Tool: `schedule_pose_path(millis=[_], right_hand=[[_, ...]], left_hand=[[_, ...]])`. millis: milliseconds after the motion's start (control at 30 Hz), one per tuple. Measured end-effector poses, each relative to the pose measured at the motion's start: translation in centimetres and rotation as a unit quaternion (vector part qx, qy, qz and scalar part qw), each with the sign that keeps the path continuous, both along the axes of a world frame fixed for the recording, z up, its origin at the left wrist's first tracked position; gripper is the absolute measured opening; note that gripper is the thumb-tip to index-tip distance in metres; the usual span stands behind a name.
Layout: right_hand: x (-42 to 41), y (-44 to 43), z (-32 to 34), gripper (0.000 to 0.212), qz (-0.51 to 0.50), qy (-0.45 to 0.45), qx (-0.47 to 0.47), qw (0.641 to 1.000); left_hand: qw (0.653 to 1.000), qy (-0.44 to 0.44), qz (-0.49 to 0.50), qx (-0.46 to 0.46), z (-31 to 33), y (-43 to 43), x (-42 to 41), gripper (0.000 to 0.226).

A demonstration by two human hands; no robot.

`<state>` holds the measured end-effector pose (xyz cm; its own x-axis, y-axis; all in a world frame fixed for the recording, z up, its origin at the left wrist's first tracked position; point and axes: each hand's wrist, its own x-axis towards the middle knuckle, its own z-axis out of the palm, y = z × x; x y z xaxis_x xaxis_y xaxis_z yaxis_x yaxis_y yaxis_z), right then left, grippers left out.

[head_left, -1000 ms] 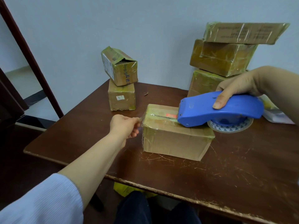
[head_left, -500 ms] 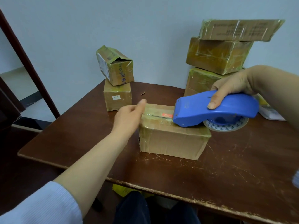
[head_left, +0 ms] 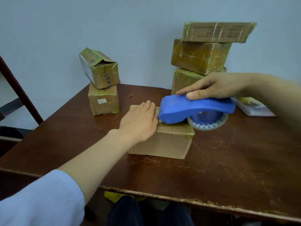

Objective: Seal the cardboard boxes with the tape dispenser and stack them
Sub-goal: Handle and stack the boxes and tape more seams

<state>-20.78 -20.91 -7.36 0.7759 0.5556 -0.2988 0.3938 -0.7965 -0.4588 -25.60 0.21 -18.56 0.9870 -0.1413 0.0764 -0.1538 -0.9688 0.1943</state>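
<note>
The cardboard box (head_left: 162, 141) sits mid-worktop (head_left: 228, 160). The left hand (head_left: 140, 121) lies flat on its top, fingers straight and together, just beside the nose of the blue tape dispenser (head_left: 192, 110). The right hand (head_left: 216, 87) grips the dispenser's handle from above, thumb curled on the near side. Hand and dispenser hide most of the box top. Rear left: a two-box stack (head_left: 103, 101), its upper box tilted. Rear right: a three-box stack (head_left: 200, 56) by the wall, its lowest box partly hidden behind the right hand. A flat packet (head_left: 254, 108) lies far right.
</note>
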Motion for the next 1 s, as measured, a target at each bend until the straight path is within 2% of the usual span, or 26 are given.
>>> schedule_pose_path(millis=[67,167,233,300,400,567,833,1000], right_hand=[[-0.2,-0.6,-0.4,0.052,0.020,0.006,0.000,1.000],[-0.4,-0.9,-0.7,0.094,0.075,-0.004,-0.103,0.992],[-0.7,-0.3,-0.9,0.108,0.097,-0.065,-0.174,0.978],[-0.9,0.2,-1.2,0.103,0.099,-0.129,-0.206,0.965],[-1.0,0.2,-1.9,0.095,0.087,-0.177,-0.193,0.961],[-0.7,-0.4,-2.5,0.094,0.069,-0.164,-0.137,0.974],[-1.0,-1.7,-2.8,0.091,0.075,-0.168,-0.123,0.975],[-2.2,-6.6,-4.2,0.074,0.073,-0.185,-0.047,0.979]], left_hand=[[0.999,-0.010,-0.017,0.036,-0.8,0.2,0.4,0.055],[0.999,-0.013,-0.031,0.041,-0.9,0.7,1.0,0.055],[0.998,-0.013,-0.042,0.044,-1.0,1.1,1.4,0.054],[0.998,-0.017,-0.054,0.041,-1.0,1.4,1.8,0.053],[0.997,-0.035,-0.062,0.036,-0.8,1.8,2.3,0.051],[0.996,-0.062,-0.059,0.032,-0.8,1.9,3.0,0.048],[0.993,-0.073,-0.092,0.035,-1.3,2.9,4.2,0.048],[0.989,-0.074,-0.121,0.032,-1.3,3.4,4.3,0.064]])
